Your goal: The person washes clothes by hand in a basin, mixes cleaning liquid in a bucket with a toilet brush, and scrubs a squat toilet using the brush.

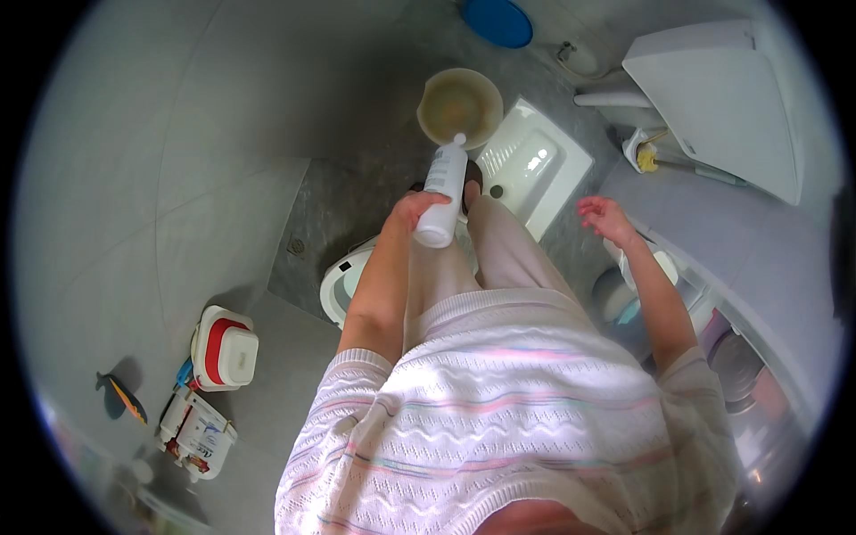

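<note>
My left hand (415, 210) is wrapped round the lower part of a white plastic bottle (443, 183) with printed text on its side. The bottle's small white tip points away from me, towards a pale round bucket (428, 120) holding murky yellowish-brown liquid. In this view the tip overlaps the bucket's near rim; whether they touch I cannot tell. Out to the right, my right hand (604, 219) holds nothing, its fingers loosely bent and apart. It is nearest to the white squat toilet pan (571, 160), set in the grey floor.
A blue lid-like disc (497, 22) lies at the back. At right hangs a white cistern (718, 98) with its pipe, above a yellow-headed brush (646, 158). A white round-rimmed basin (330, 287) is left of my legs. Red-and-white collapsible basins (236, 357) hang on the left wall.
</note>
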`<action>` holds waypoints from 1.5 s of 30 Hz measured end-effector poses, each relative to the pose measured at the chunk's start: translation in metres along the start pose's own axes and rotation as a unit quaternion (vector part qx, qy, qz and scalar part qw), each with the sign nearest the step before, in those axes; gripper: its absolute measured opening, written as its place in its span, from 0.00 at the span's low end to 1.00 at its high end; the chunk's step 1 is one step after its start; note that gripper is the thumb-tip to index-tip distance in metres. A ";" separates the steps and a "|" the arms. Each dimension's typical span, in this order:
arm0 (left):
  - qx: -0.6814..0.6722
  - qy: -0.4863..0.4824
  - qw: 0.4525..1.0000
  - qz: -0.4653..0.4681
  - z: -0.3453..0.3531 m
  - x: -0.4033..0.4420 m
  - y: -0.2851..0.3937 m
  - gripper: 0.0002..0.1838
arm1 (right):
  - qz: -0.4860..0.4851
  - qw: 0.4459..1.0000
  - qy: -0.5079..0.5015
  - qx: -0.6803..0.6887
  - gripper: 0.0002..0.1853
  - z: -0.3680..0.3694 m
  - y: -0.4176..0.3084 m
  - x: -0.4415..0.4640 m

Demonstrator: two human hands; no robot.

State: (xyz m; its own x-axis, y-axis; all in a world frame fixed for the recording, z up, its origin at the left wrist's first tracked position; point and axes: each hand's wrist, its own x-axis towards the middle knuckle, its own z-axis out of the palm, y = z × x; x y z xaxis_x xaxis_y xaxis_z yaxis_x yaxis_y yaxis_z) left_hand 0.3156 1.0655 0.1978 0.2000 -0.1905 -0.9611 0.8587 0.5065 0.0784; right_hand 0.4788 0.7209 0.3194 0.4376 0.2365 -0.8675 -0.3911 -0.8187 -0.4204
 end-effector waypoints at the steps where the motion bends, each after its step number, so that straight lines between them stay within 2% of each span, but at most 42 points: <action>1: -0.004 -0.003 1.000 0.004 0.001 -0.002 0.001 0.28 | -0.004 1.000 0.000 -0.003 0.16 0.000 -0.001 0.000; 5: -0.029 -0.033 0.999 0.029 0.004 -0.006 0.003 0.32 | -0.009 1.000 -0.001 -0.009 0.16 0.001 -0.006 0.000; 8: -0.026 -0.027 0.999 0.036 0.003 -0.003 0.003 0.28 | 0.002 1.000 0.003 -0.012 0.16 0.002 -0.009 -0.001; 23: 0.018 -0.024 0.998 0.061 0.005 -0.024 0.003 0.32 | 0.005 1.000 -0.009 -0.011 0.16 0.001 -0.012 0.003; 29: 0.039 -0.049 0.991 0.118 -0.006 -0.044 -0.006 0.39 | -0.003 0.999 -0.018 -0.045 0.16 0.011 -0.026 0.003; 32: 0.017 -0.070 0.983 0.168 -0.022 -0.038 -0.018 0.38 | -0.050 0.996 -0.028 -0.063 0.16 0.019 -0.042 0.003; 36: 0.019 -0.101 0.972 0.210 -0.025 -0.058 -0.017 0.38 | -0.070 0.996 -0.046 -0.017 0.18 0.031 -0.076 0.008; 38: 0.004 -0.136 0.960 0.246 -0.022 -0.069 -0.016 0.39 | -0.095 0.995 -0.040 0.012 0.21 0.043 -0.108 0.002; 41: 0.018 -0.138 0.934 0.330 -0.007 -0.087 -0.006 0.37 | -0.120 0.989 -0.044 0.080 0.28 0.064 -0.144 -0.001; 45: 0.070 -0.161 0.899 0.402 0.018 -0.128 0.019 0.38 | -0.185 0.960 -0.071 0.200 0.33 0.081 -0.189 -0.016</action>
State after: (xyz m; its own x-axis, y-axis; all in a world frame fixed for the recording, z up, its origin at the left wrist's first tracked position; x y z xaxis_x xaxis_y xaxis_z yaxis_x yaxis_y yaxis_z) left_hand 0.3148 1.0840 0.3267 0.8891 -0.0549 -0.4544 0.4220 0.4829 0.7673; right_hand 0.4805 0.9140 0.3908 0.5020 0.5645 -0.6553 -0.5221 -0.4062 -0.7499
